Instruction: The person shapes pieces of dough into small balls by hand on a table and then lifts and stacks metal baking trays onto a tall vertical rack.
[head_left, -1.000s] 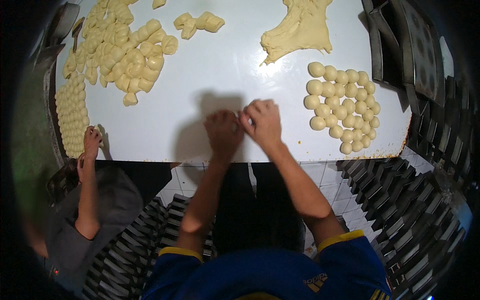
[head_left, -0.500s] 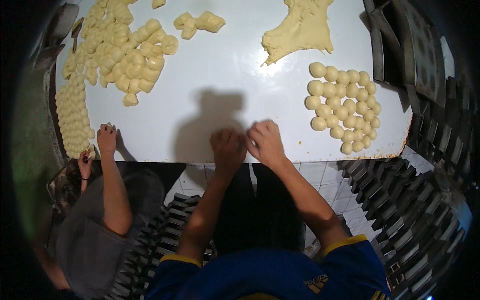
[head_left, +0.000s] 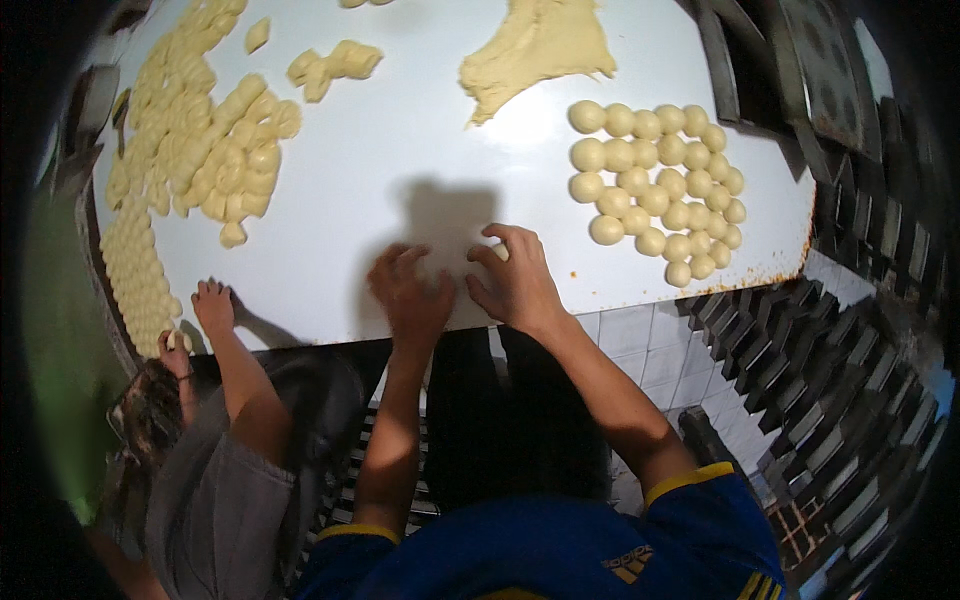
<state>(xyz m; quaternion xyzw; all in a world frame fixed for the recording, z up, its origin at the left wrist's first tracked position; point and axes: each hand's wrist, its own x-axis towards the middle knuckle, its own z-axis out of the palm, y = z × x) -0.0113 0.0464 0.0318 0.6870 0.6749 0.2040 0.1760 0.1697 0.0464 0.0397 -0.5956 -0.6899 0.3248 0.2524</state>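
Dough ball (head_left: 502,251) is held in the curled right hand (head_left: 522,287), perhaps to keep its roundness, near the counter's (head_left: 330,200) front edge; the left hand (head_left: 413,303) is loosely open, seemingly empty.

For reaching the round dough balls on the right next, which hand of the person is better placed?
Probably the right hand: it is nearer to the round dough balls, and a pale piece, apparently dough, shows among its fingers. The left hand is farther away, fingers spread.
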